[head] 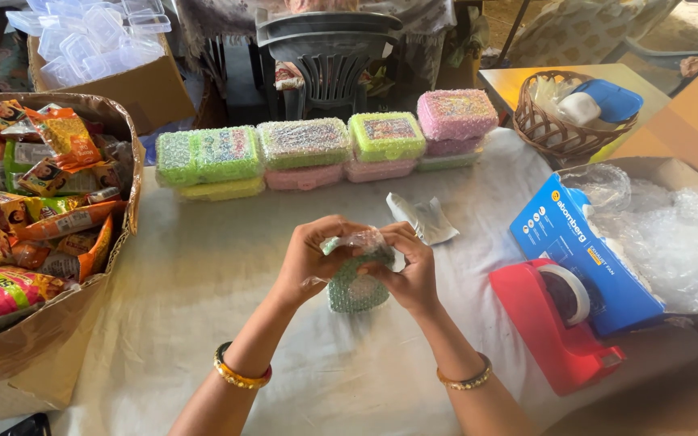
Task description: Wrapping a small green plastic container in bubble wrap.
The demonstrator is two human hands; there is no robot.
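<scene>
Both hands — left hand (310,257), right hand (410,270) — clamp a green box (355,289) in crinkly bubble wrap

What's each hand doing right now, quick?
Left hand: closed on the bubble-wrapped green box, gripping its left side.
Right hand: closed on the same box, pinching the wrap at its top right.

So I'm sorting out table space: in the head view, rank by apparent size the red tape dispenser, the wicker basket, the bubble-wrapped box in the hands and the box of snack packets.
1. Box of snack packets, clearly largest, though nearer the camera.
2. Red tape dispenser and wicker basket: look alike; the basket sits farther off, so unranked.
3. Bubble-wrapped box, smallest, held by the left hand and right hand.
</scene>
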